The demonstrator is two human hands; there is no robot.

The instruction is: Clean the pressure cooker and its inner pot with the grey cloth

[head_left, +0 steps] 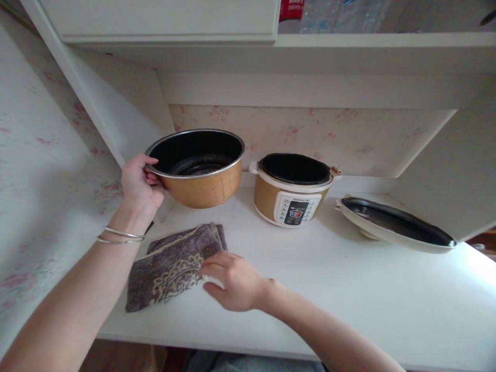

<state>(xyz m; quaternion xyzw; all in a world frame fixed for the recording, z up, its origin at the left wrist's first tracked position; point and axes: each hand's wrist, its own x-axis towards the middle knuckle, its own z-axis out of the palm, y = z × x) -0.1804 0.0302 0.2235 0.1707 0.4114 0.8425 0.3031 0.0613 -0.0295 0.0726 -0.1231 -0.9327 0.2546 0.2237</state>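
Note:
My left hand grips the rim of a gold inner pot with a black inside and holds it in the air above the white counter. Two thin bangles circle that wrist. My right hand rests on the counter, its fingers on the right edge of a folded grey patterned cloth lying below the pot. To the right stands a gold and white electric cooker, open, with a control panel on its front.
The cooker's lid lies upside down at the right of the counter. A shelf with bottles runs overhead and cabinet walls close in both sides. Floral wallpaper covers the left wall.

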